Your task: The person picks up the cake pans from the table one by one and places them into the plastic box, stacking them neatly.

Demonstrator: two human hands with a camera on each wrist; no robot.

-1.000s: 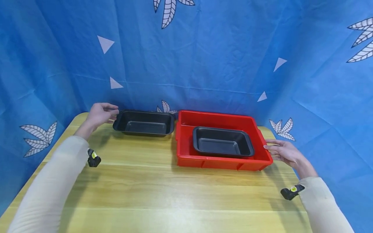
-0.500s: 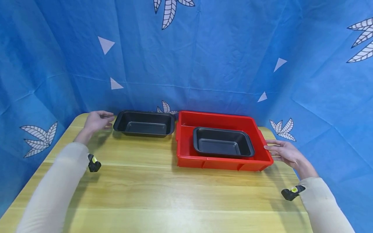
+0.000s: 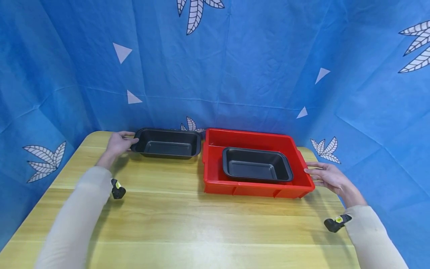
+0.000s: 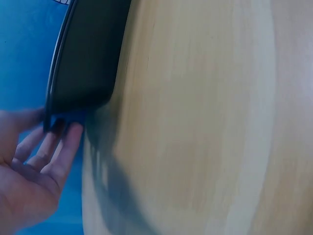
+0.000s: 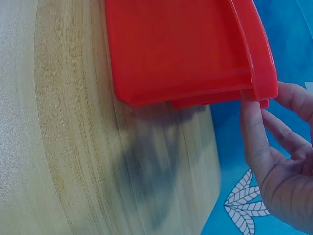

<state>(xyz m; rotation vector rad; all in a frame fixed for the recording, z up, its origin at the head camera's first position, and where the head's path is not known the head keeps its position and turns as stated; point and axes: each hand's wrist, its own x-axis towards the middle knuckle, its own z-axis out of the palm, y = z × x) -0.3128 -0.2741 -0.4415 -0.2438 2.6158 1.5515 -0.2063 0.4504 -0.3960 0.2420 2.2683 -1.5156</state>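
left hand (image 3: 118, 143) moved right; fingers (image 4: 68, 142) now touch black tray (image 3: 167, 142).

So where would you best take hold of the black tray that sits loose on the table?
Probably by the flared rim at its left short end, coming in from the left. The loose black tray lies flat and upright, and its right end sits close against the red bin, leaving little room there. The left hand is already at that left rim, fingers reaching its lip.

Both arms reach forward, left grip (image 3: 118, 142) and right grip (image 3: 327, 175) seemingly relaxed, fingers extended.
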